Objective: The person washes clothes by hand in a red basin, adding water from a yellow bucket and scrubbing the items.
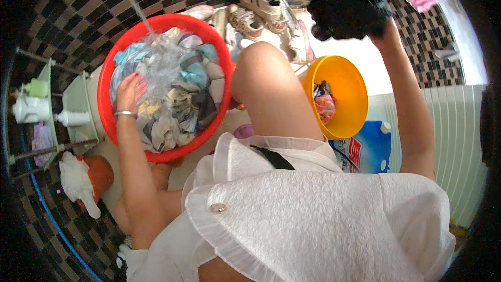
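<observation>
A red plastic basin (103,98) holds soaking clothes (191,70) in grey, beige and light blue. A stream of water (135,2) falls into it and froths the surface. My left hand (132,91) is over the basin's left side, fingers spread, at or just above the water, holding nothing. High on the right, my right hand (385,33) grips a black bunched item (346,8), probably cloth; it hides most of my fingers. Below that hand stands a yellow bucket (352,94) with a few coloured cloths (325,107) inside.
Several shoes (262,11) are piled behind the basin. A blue detergent bag (372,145) stands beside the bucket. At left, a rack (80,94) carries white bottles (73,118). A blue hose (51,219) runs along the tiled wall. My bent knee (266,70) separates basin and bucket.
</observation>
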Demonstrator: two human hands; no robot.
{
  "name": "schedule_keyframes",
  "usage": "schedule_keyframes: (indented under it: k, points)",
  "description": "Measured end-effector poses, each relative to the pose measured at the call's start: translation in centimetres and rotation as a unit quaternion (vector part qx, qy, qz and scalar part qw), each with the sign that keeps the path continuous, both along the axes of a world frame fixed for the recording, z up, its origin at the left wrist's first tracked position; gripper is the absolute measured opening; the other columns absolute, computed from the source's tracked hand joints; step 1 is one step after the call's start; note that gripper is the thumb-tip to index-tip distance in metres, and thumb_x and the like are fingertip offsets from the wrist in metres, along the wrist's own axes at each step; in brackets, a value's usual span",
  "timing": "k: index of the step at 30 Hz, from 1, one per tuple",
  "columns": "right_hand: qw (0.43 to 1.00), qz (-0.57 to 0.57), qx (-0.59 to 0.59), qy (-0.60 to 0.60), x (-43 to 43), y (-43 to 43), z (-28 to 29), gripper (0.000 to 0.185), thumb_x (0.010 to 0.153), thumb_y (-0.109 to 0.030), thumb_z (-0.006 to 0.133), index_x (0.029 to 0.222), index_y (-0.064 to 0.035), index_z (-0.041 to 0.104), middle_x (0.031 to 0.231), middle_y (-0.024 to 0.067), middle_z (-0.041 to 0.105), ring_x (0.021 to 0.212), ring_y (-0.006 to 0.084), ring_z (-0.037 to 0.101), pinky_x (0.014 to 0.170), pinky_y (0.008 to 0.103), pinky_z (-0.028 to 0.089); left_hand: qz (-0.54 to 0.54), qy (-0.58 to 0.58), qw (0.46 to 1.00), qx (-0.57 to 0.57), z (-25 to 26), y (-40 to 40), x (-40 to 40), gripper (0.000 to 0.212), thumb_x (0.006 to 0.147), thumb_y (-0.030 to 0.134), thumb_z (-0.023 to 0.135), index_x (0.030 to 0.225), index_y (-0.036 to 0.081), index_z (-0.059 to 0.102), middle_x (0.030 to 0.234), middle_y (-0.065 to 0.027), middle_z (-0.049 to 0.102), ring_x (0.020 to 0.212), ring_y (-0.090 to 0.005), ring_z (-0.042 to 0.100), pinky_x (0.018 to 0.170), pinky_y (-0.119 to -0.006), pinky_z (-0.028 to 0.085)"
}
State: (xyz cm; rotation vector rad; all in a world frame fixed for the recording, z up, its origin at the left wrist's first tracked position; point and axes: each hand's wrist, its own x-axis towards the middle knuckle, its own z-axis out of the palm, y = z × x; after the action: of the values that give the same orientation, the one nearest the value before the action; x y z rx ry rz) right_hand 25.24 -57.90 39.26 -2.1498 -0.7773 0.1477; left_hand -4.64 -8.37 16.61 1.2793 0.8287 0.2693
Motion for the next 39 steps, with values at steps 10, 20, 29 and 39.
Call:
schedule_keyframes:
  k: [10, 20, 29, 39]
  points:
    - [0.944, -0.243, -0.178, 0.137, -6.3, -13.0, -7.3, 0.059, 0.072, -0.009, 0.065, 0.124, -0.0119, 0.039, 0.119, 0.0159, 0.045, 0.108, 0.0306, 0.044, 0.08, 0.0368, 0.044, -0.03, 0.04, 0.994, 0.099, 5.1, 2.3, 0.8, 0.031, 0.081, 0.022, 0.055, 0.109, 0.008, 0.052, 0.093, -0.0013, 0.06, 0.082, -0.01, 0.054, 0.072, -0.025, 0.042]
    - [0.975, 0.196, -0.016, 0.108, -5.3, 15.0, -1.3, 0.032, 0.079, -0.005, 0.056, 0.111, -0.0038, 0.051, 0.106, 0.0069, 0.056, 0.1, 0.0169, 0.051, 0.086, 0.0302, 0.041, -0.036, 0.136, 0.954, 0.267, 13.5, 3.4, -5.7, 0.027, 0.079, 0.026, 0.057, 0.103, 0.014, 0.058, 0.092, 0.0036, 0.059, 0.083, -0.0066, 0.052, 0.068, -0.024, 0.04]
    - [0.784, 0.542, -0.303, -0.023, -19.6, 35.7, -29.9, 0.083, 0.06, -0.034, 0.072, 0.13, -0.0192, 0.03, 0.126, 0.0188, 0.037, 0.109, 0.0349, 0.043, 0.088, 0.0387, 0.039, 0.047, 0.145, 0.864, 0.48, 8.6, 4.7, -10.0, 0.032, 0.071, 0.029, 0.061, 0.092, 0.005, 0.06, 0.083, -0.0121, 0.062, 0.078, -0.0224, 0.06, 0.071, -0.031, 0.046]
    - [0.723, 0.56, -0.399, -0.063, -24.9, 34.4, -35.0, 0.053, 0.064, -0.022, 0.066, 0.114, -0.0156, 0.049, 0.119, 0.0178, 0.04, 0.093, 0.0348, 0.053, 0.075, 0.0417, 0.046, 0.051, 0.235, 0.841, 0.485, 8.6, 7.4, -11.6, 0.034, 0.071, 0.03, 0.058, 0.096, 0.006, 0.058, 0.093, -0.0167, 0.06, 0.088, -0.0308, 0.056, 0.078, -0.037, 0.044]
